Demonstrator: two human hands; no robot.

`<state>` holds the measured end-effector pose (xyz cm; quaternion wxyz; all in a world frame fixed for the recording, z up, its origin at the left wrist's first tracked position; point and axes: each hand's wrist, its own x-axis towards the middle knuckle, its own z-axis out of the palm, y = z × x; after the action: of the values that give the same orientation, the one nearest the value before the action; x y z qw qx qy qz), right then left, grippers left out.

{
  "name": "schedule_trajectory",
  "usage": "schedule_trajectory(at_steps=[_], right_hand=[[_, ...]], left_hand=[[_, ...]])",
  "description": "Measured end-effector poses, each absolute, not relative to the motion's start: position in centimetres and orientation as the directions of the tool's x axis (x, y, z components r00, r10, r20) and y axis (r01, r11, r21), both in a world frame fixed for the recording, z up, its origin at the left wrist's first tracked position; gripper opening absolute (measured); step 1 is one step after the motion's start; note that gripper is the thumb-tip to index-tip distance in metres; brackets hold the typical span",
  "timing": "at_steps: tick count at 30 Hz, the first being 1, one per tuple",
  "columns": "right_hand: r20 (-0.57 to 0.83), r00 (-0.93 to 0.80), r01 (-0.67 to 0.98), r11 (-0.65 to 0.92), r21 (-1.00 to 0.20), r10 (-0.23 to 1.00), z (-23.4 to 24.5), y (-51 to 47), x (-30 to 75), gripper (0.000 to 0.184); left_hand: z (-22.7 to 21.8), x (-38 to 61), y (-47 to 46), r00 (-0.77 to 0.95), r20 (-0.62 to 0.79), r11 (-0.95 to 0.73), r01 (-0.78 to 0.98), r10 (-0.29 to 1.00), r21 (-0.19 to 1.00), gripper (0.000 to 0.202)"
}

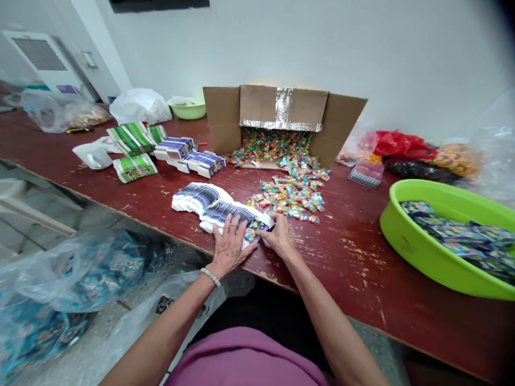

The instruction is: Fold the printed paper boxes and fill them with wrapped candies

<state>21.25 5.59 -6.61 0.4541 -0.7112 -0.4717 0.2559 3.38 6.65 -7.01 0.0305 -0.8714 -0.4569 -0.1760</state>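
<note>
A fanned-out pile of purple and white printed cards lies near the front edge of the red table. My left hand, with a beaded bracelet at the wrist, rests on the pile, palm down and fingers spread. At the pile's right end, my right hand has thumb and fingers pinched at the edge of the top card, which carries a colourful print. Just beyond the hands, small wrapped candies are heaped loosely, spilling from a cardboard box tipped open toward me.
Bundled purple cards and green cards stand left, beside a white cup. A lime-green tub of filled packets sits right. Red and clear bags lie at the back right. Plastic bags of blue packets are down left.
</note>
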Motion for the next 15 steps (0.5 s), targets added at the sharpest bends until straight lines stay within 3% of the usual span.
schedule_trajectory(at_steps=[3, 5, 7, 9, 11, 12, 13, 15], right_hand=[[0.036, 0.469, 0.154, -0.041, -0.987, 0.882, -7.0, 5.5, 22.1, 0.039], [0.038, 0.465, 0.086, -0.003, -0.996, 0.885, -6.4, 5.1, 23.0, 0.035], [0.041, 0.458, 0.035, 0.028, -0.999, 0.888, -5.1, 4.2, 23.8, 0.036], [0.050, 0.426, -0.007, 0.058, -0.998, 0.903, -3.3, 3.1, 24.1, 0.036], [0.076, 0.361, -0.059, 0.104, -0.993, 0.930, -1.4, 1.9, 23.9, 0.033], [0.093, 0.330, -0.088, 0.128, -0.988, 0.940, -0.5, 1.4, 23.7, 0.031], [0.108, 0.306, -0.115, 0.149, -0.982, 0.946, 0.1, 1.0, 23.3, 0.030], [0.118, 0.285, -0.155, 0.168, -0.974, 0.951, 1.0, 0.4, 22.7, 0.028]], left_hand=[[-6.5, 3.3, 6.5, 0.517, 0.345, -0.588, 0.796, 0.783, 0.141, 0.063], [-5.2, 3.2, 6.4, 0.500, 0.374, -0.600, 0.768, 0.781, 0.224, 0.062], [-3.3, 3.1, 6.1, 0.447, 0.411, -0.597, 0.694, 0.795, 0.402, 0.058], [-1.3, 3.2, 6.0, 0.425, 0.311, -0.509, 0.513, 0.850, 0.691, 0.053], [0.1, 3.4, 5.8, 0.568, 0.007, -0.184, 0.255, 0.823, 0.949, 0.054], [0.4, 3.5, 5.7, 0.674, -0.142, 0.046, 0.158, 0.725, 0.986, 0.057], [0.5, 3.6, 5.5, 0.763, -0.239, 0.257, 0.099, 0.600, 0.961, 0.059], [0.1, 3.7, 5.1, 0.858, -0.283, 0.516, 0.025, 0.428, 0.856, 0.061]])
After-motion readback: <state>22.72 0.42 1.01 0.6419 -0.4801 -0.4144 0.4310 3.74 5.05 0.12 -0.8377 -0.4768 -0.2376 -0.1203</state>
